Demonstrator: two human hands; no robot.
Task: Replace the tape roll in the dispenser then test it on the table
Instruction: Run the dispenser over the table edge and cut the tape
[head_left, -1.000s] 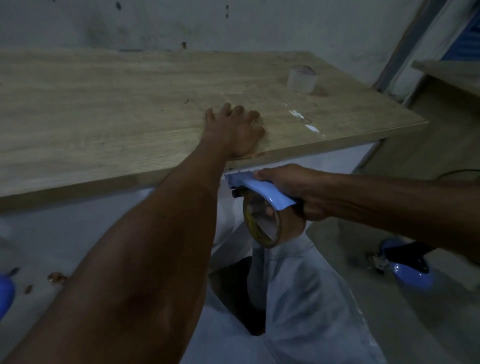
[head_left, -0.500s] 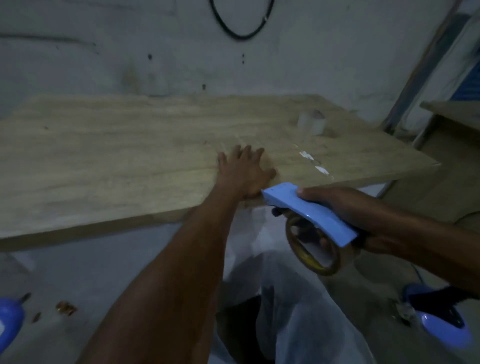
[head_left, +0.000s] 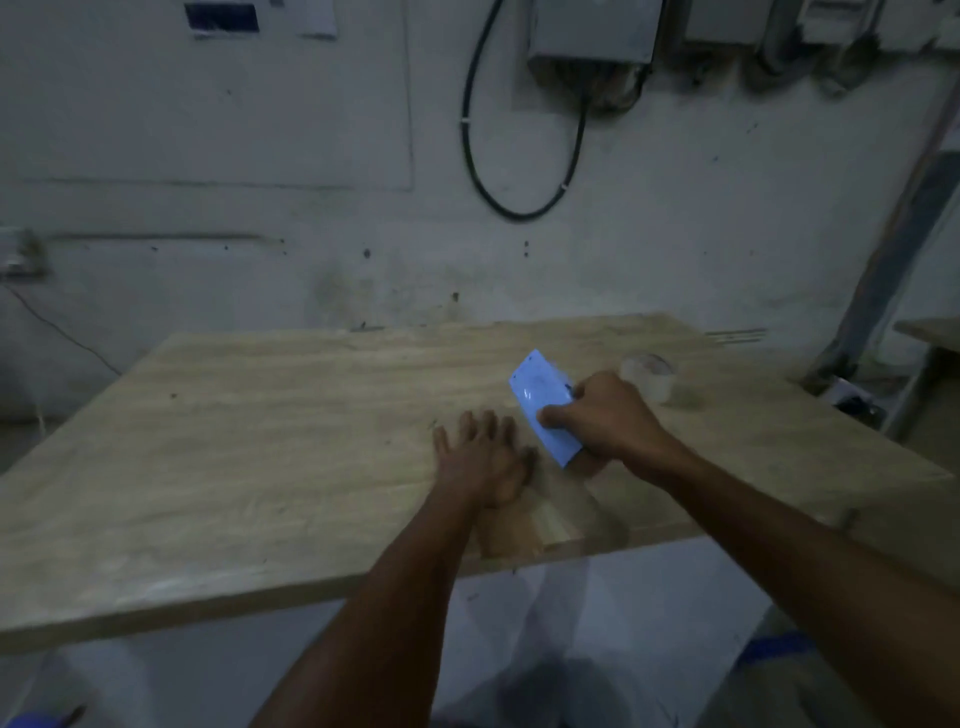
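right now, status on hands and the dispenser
Left hand flat on table, empty. Right hand gripping blue dispenser over the tabletop. Spare tape roll just beyond, not blocking.

Hands (head_left: 602, 421), dispenser (head_left: 545, 405) on table (head_left: 260, 441)

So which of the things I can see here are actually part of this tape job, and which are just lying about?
Part of the job:
- blue tape dispenser, held in the right hand
- left hand, pressed flat on the wooden table
- stretch of tape on the table's near edge
- clear tape roll, standing aside

Just there:
- black cable looped on the wall
- grey box above it
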